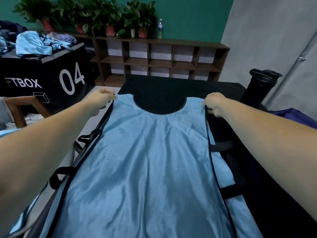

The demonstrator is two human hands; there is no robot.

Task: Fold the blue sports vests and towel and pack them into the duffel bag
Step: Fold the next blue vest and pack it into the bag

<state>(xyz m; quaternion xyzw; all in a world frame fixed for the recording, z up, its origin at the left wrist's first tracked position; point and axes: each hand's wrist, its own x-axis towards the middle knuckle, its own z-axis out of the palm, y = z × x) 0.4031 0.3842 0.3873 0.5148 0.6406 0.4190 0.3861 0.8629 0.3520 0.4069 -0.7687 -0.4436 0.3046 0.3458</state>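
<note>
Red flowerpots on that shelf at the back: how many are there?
4, in a row on top of the wooden shelf: far-left pot, second pot, third pot, and rightmost pot beside the water bottle. Leaves may hide others.

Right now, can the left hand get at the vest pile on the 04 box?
Probably not. The left hand pinches a shoulder of the spread vest, and the pile lies well off on the box, past the table.

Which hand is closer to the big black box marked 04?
Left. The left hand pinches one shoulder of the vest, close to the black box; the right hand grips the other shoulder, across the vest from it.
</note>
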